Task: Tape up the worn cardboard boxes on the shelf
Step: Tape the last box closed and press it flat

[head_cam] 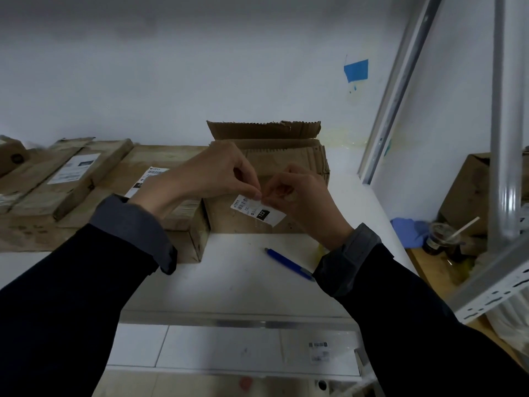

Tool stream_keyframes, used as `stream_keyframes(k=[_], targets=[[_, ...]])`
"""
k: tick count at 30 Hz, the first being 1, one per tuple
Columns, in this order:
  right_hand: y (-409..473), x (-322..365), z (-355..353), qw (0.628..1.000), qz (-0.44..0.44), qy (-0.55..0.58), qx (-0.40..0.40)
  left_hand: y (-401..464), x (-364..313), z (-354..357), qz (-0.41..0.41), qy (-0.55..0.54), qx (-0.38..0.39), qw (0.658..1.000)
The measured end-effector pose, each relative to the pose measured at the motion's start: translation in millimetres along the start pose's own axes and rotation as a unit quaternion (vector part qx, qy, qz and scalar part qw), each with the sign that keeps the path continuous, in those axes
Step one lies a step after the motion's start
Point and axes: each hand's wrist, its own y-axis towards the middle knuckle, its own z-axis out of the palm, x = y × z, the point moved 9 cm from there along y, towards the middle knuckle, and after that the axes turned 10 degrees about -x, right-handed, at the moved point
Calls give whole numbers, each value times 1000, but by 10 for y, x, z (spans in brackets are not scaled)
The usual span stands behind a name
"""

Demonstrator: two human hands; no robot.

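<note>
Fingertips: thumb and forefinger of the left hand (213, 174) meet those of the right hand (300, 196) above the label (257, 210); both pairs are pressed together as if pinching something thin, too clear or small to make out.
Left hand: fingers curled, knuckles up, wrist coming in from the near left.
Right hand: fingers curled toward the left hand, back of the hand turned to the right.
Sleeves: dark, with grey cuffs (134, 224) at both wrists.
Label: white with a black patch, stuck askew on the near face of the box (246, 222), just under the fingertips.
Box: worn brown cardboard in the middle of the shelf (243, 282), against the far wall (200, 81); its far flap (263, 130) stands up with a ragged edge, and its right side is crumpled.
Flat box: a low flat box (183, 219) touches the box on its left.
Other boxes: more flat boxes (71, 179) lie side by side further left, some with white labels.
Pen: a blue pen (289, 265) lies on the white shelf, near and right of the box, beside the right cuff.
Post: a grey metal post (509, 138) rises at the right.
Right edge: a drink cup (440, 236) with a straw stands beyond the shelf, a blue cloth (409, 227) just left of it.
Wall: a blue tape patch (356, 70) is stuck high on it, right of centre.
</note>
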Motion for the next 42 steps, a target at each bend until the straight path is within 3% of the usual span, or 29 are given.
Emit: stream_keyframes(k=[10,19,25,29,42], targets=[[-38,101,-12,998,-66,-9,-13,-48,92,203,-3,-70,89,994],[-142,169,-3,990,-138,-23,-28,-94,153,311,-29,-117,117,986],[-116,32,-94,995,-62,53,-65,-118,242,225,-72,-194,32,978],[-114,-51,-116,994,-14,82,-65,-174,321,215,-86,-230,23,969],[-109,35,-71,995,-22,81,-53,-263,316,124,-94,-252,4,963]])
